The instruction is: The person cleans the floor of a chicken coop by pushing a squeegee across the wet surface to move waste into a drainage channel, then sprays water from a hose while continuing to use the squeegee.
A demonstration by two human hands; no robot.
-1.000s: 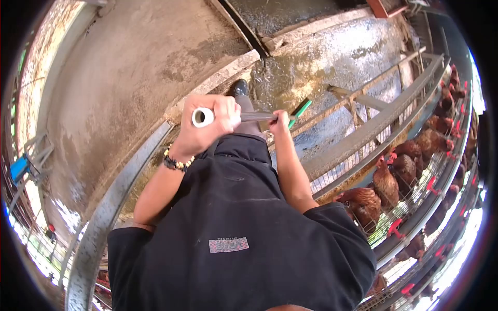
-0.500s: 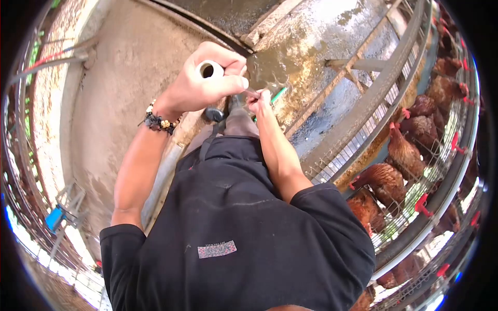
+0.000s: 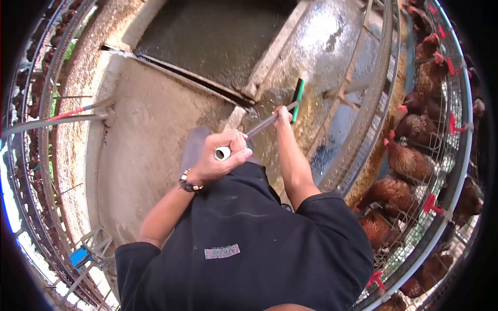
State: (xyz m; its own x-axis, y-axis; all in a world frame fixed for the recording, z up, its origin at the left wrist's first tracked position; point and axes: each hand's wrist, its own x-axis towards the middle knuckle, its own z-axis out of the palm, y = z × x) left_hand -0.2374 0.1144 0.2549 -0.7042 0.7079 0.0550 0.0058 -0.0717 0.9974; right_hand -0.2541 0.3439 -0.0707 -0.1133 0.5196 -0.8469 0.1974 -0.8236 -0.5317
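A floor squeegee (image 3: 262,126) with a grey pole and a green-and-black blade (image 3: 297,100) slants away over the wet floor. My left hand (image 3: 222,151), a beaded bracelet at its wrist, is wrapped around the pole's near end; the hollow opening shows between thumb and fingers. Farther down the same pole my right hand (image 3: 282,115) is closed round it, a short way from the blade. The blade overlaps the wet concrete in this view, just beyond my right hand.
On the right, brown hens (image 3: 410,158) stand in wire cages behind a curved rail. A dark wet basin (image 3: 207,39) with a concrete edge lies ahead. A hose (image 3: 57,120) and a blue object on a metal frame (image 3: 80,256) are at left.
Both hands now appear lower relative to the floor scene, and the left has come nearer my body. The pole and the green blade have come into fuller view.
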